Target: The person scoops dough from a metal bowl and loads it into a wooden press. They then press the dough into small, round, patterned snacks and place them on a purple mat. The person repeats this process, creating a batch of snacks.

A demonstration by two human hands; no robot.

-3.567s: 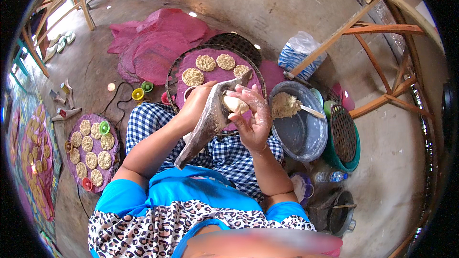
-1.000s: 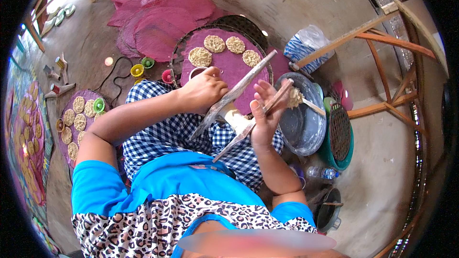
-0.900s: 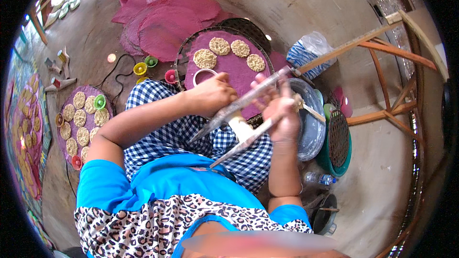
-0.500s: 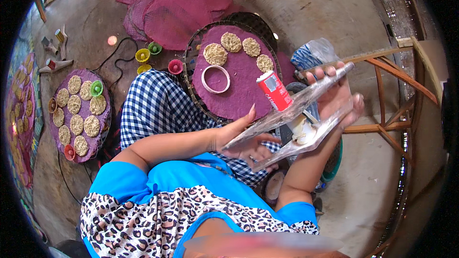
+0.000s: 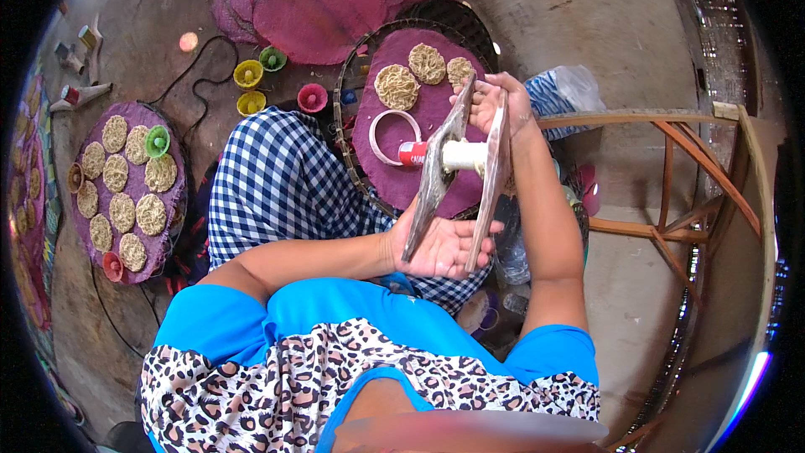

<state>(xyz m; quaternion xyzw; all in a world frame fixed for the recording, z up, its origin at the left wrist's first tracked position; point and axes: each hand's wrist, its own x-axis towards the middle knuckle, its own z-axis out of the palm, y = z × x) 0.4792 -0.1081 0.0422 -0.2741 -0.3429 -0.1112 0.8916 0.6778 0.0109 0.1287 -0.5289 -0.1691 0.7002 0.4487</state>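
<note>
A two-handled wooden noodle press [image 5: 434, 176], with a white cylinder [image 5: 464, 156] between its boards and a red can-like part [image 5: 412, 153] on its outer side, is held across both my hands. My left hand [image 5: 438, 245] lies under the lower ends, palm up, its fingers stretched past the boards. My right hand [image 5: 510, 101] is round the upper ends, fingers partly hidden behind them. Beyond the press, a purple cloth [image 5: 394, 138] on a round woven tray [image 5: 342, 92] bears nests of beige noodle strands [image 5: 397, 87] and a pale pink ring [image 5: 381, 115].
To the left, another purple-covered tray [image 5: 138, 117] carries several strand nests and coloured plastic cups. Yellow, green and red cups [image 5: 312, 98] sit near my checked knee. A wooden frame [image 5: 662, 126] and a blue-white plastic bag [image 5: 560, 92] stand right. Purple round cloths [image 5: 323, 4] lie beyond.
The press has swung from a slant to nearly upright in the picture, and its red end has moved left. My right hand has come left with it; my left hand's palm now shows.
</note>
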